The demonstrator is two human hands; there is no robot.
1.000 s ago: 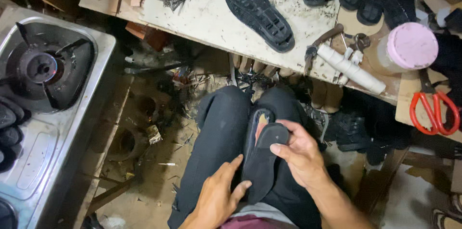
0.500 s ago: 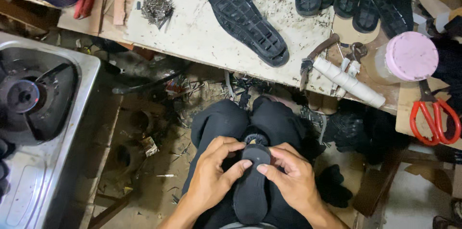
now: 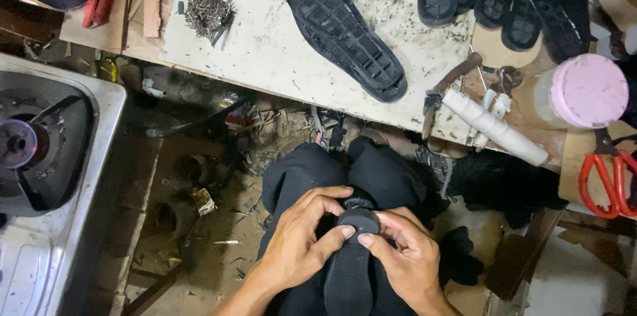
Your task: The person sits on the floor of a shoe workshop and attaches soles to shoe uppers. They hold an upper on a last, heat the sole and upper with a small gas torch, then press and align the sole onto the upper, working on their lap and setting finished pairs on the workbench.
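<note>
Both hands, left hand point(image 3: 298, 243) and right hand point(image 3: 405, 256), gripping black insole point(image 3: 350, 269) on lap, treaded sole point(image 3: 342, 30) on workbench point(image 3: 265, 50), nails point(image 3: 207, 14) nearby

Overhead light fell bright on the pale workbench point(image 3: 265, 44); below it the floor lay dim, shadowed. Focus sharp, edges slightly bowed.

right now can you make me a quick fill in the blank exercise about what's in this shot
1. Both hands, the left hand and the right hand, press on a black ____ held on the lap.
2. The lid of the jar on the workbench is ____ in colour.
3. The handles of the scissors are ____.
4. A pile of small metal ____ lies near the bench's left end.

Missing words: shoe sole; pink; red; nails
</note>
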